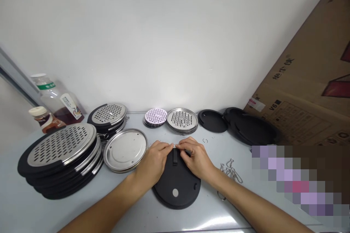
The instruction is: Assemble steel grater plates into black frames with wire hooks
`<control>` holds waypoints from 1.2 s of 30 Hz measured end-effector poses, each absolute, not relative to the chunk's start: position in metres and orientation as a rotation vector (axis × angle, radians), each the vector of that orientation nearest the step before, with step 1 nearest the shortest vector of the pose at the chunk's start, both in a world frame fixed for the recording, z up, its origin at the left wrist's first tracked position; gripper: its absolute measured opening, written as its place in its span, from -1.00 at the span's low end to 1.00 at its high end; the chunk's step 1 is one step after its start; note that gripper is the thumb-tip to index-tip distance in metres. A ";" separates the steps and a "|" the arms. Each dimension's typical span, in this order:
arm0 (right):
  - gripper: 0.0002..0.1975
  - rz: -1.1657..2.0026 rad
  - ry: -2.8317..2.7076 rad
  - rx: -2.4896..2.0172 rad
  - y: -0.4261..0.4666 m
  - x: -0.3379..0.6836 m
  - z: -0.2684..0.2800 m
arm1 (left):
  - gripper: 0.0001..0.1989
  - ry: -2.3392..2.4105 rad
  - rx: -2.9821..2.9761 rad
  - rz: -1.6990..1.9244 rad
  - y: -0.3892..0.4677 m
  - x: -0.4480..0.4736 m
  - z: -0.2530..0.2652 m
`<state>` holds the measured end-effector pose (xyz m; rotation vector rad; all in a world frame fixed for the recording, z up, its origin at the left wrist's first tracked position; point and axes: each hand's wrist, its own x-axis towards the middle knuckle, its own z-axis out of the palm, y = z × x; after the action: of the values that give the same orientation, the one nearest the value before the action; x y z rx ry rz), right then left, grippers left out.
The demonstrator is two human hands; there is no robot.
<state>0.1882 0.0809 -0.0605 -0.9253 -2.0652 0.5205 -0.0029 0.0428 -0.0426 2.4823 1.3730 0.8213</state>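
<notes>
A round black cover (pixel 175 185) lies flat on the table before me, with a pale round dot and a small dark stud near its lower edge. A short black strap (pixel 175 158) runs from its far edge. At the strap's far end, a small metal ring (pixel 174 146) shows between my fingertips. My left hand (pixel 157 158) pinches it from the left and my right hand (pixel 193 153) from the right; the fingers hide most of it. A stack of silver metal discs (pixel 126 150) sits just left of my left hand.
Stacked black-edged graters (pixel 61 145) stand at left, with another stack (pixel 109 114) and bottles (pixel 67 107) behind. Perforated discs (pixel 182 119) and black covers (pixel 213 120) line the wall. Metal clips (pixel 231 172) and a loose ring (pixel 205 140) lie right, near a cardboard box (pixel 306 91).
</notes>
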 end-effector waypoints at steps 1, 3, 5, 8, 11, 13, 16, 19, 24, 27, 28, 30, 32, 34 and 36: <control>-0.68 0.519 -2.072 -0.930 0.081 0.188 -0.061 | -0.58 1.381 2.493 0.805 0.043 -0.003 -0.042; -0.66 0.516 -2.089 -0.937 0.080 0.189 -0.061 | -0.61 1.374 2.508 0.784 0.042 -0.002 -0.042; -0.65 0.518 -2.097 -0.940 0.079 0.189 -0.061 | -0.62 1.350 2.501 0.802 0.041 -0.002 -0.044; -0.67 0.481 -2.066 -0.935 0.077 0.189 -0.063 | -0.59 1.391 2.437 0.905 0.039 -0.001 -0.048; -0.72 0.408 -1.995 -0.915 0.075 0.189 -0.063 | -0.54 1.483 2.374 0.964 0.037 0.000 -0.051; -0.75 0.428 -1.966 -0.896 0.075 0.189 -0.063 | -0.57 1.502 2.359 0.965 0.037 0.001 -0.052; -0.77 0.521 -1.964 -0.897 0.076 0.190 -0.060 | -0.64 1.492 2.366 0.993 0.038 0.001 -0.051; -0.73 0.572 -1.992 -0.940 0.077 0.190 -0.058 | -0.67 1.459 2.387 1.017 0.039 0.000 -0.051; -0.65 0.573 -2.038 -0.956 0.077 0.189 -0.059 | -0.63 1.407 2.425 1.006 0.038 -0.002 -0.051; -0.64 0.549 -2.046 -0.948 0.077 0.188 -0.059 | -0.61 1.402 2.444 0.992 0.038 -0.003 -0.051; -0.64 0.542 -2.049 -0.946 0.077 0.188 -0.058 | -0.62 1.400 2.450 0.985 0.038 -0.003 -0.051; -0.64 0.535 -2.056 -0.942 0.077 0.188 -0.058 | -0.63 1.395 2.456 0.975 0.039 -0.002 -0.050; -0.65 0.532 -2.061 -0.937 0.077 0.187 -0.057 | -0.63 1.383 2.460 0.965 0.039 -0.003 -0.050; -0.65 0.522 -2.068 -0.926 0.076 0.187 -0.058 | -0.62 1.370 2.468 0.955 0.040 -0.003 -0.051; -0.67 0.504 -2.078 -0.912 0.077 0.186 -0.059 | -0.61 1.364 2.487 0.938 0.041 -0.003 -0.051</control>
<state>0.1858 0.0767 -0.0587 -0.9116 -2.0777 0.5043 -0.0033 0.0407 -0.0510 2.4874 1.3638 0.9381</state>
